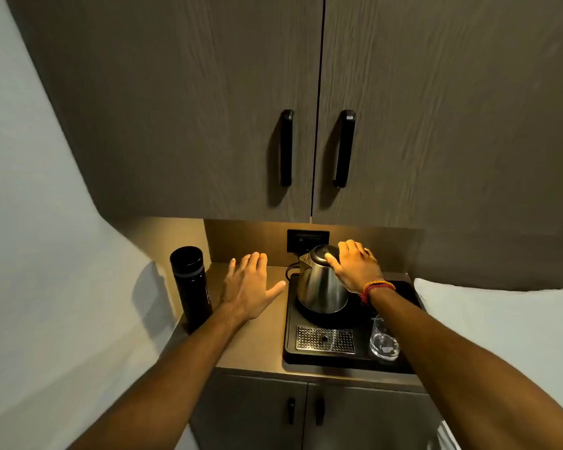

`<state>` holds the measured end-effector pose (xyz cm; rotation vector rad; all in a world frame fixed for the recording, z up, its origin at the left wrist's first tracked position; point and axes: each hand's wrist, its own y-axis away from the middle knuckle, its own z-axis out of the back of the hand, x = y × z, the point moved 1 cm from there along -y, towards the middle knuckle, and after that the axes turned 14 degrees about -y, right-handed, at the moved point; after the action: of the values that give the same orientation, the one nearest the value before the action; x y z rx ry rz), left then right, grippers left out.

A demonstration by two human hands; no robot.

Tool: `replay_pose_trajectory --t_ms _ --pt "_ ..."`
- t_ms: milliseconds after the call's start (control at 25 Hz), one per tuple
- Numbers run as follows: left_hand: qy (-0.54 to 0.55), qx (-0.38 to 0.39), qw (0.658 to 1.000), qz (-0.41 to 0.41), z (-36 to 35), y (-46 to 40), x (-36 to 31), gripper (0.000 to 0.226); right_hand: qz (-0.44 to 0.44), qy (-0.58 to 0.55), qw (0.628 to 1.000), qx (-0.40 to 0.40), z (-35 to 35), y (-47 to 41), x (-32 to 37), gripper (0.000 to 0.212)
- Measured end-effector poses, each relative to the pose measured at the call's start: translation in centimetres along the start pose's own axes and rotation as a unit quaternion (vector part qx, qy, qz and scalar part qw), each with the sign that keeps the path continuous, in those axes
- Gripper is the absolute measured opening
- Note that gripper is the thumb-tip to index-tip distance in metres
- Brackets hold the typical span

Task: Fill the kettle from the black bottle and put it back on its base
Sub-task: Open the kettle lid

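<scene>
A steel kettle [319, 287] with a black lid stands on its round black base [306, 311] at the back of a black tray [290, 349]. My right hand [355, 264] rests over the kettle's handle side, thumb on the lid; the handle itself is hidden under it. The black bottle [190, 287] stands upright with its cap on at the counter's left edge. My left hand [251, 284] hovers open, fingers spread, over the counter between bottle and kettle, touching neither.
A clear glass [383, 341] stands at the tray's front right, beside a metal drip grate [325, 341]. The kettle's cord runs to a wall socket [307, 240]. Cupboard doors with black handles [286, 147] hang overhead. A white pillow [501, 319] lies right of the counter.
</scene>
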<state>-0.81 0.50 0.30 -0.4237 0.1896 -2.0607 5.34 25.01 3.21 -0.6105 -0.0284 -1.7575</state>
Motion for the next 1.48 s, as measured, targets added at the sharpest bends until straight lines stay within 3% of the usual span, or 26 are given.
replay_pose_trajectory --t_ms 160,280,600,920,1240,1480 --pt "0.011 0.005 0.999 0.038 -2.2 -3.5 -0.8 0.096 -0.077 0.004 0.994 0.075 -2.1 -6.0 -2.0 0.055" --pt "0.016 0.020 0.999 0.033 -3.4 -5.1 -1.3 0.093 -0.077 0.045 0.989 0.115 -4.0 -7.8 -3.0 0.060" --pt "0.022 0.033 0.999 0.018 -4.6 -7.6 -2.5 0.085 -0.027 0.010 0.998 0.052 -5.2 -8.8 -3.6 0.042" --pt "0.023 0.054 0.998 0.020 -5.9 -8.5 -2.5 0.091 -0.028 -0.017 0.998 0.054 -4.7 -8.9 -3.4 0.035" --pt "0.019 0.035 0.999 0.028 -5.7 -8.5 -1.2 0.093 -0.105 -0.264 0.955 0.082 -3.2 -9.5 -7.2 0.027" --pt "0.001 0.038 0.999 0.037 -5.1 -8.5 -0.2 0.087 -0.202 -0.300 0.925 0.112 -4.8 -8.4 -11.8 0.036"
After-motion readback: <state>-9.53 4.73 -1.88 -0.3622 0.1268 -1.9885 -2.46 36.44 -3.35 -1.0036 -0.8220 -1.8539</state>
